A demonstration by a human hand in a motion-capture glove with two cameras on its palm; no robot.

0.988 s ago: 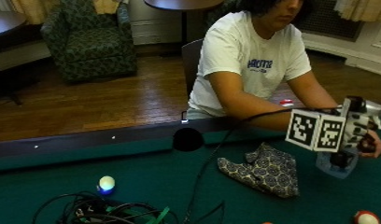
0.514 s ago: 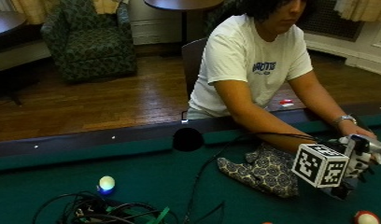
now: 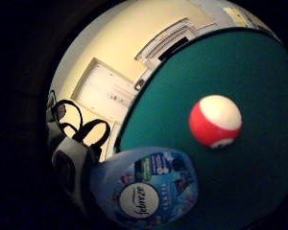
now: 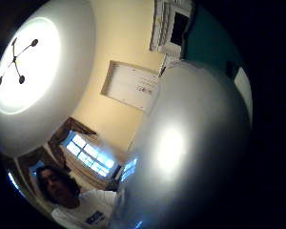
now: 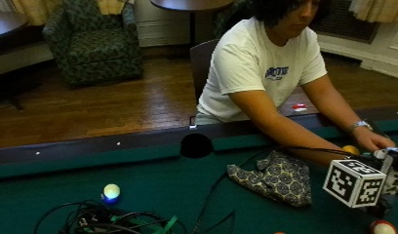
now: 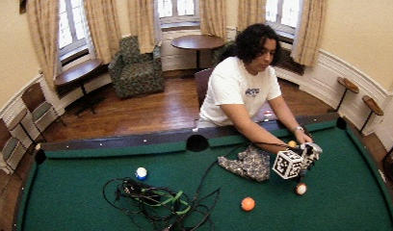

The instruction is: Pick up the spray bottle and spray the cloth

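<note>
The patterned dark and cream cloth [image 5: 277, 178] [image 6: 248, 163] lies crumpled on the green felt in front of the person. Just right of it, my gloved right hand [image 5: 388, 197] [image 6: 304, 161] grips the spray bottle [image 5: 395, 161] [image 6: 310, 149] low over the felt. The bottle's blue labelled body [image 3: 144, 191] fills part of the little finger side palm view. Its pale side [image 4: 181, 152] fills much of the thumb side view. The person's bare left hand [image 5: 374, 141] rests on the felt behind the bottle.
A red and white ball [image 5: 383, 227] [image 3: 215, 120] sits on the felt close beside the hand, and a yellow ball [image 5: 350, 149] lies by the bare hand. An orange ball [image 6: 248, 204], a blue and white ball [image 5: 111, 191] and a tangle of cables [image 6: 158, 197] lie further left. A side pocket [image 5: 197, 145] is in the far rail.
My right hand has come down with the bottle from above the cloth's right side to just over the felt, drifting slightly right. The cloth has not moved.
</note>
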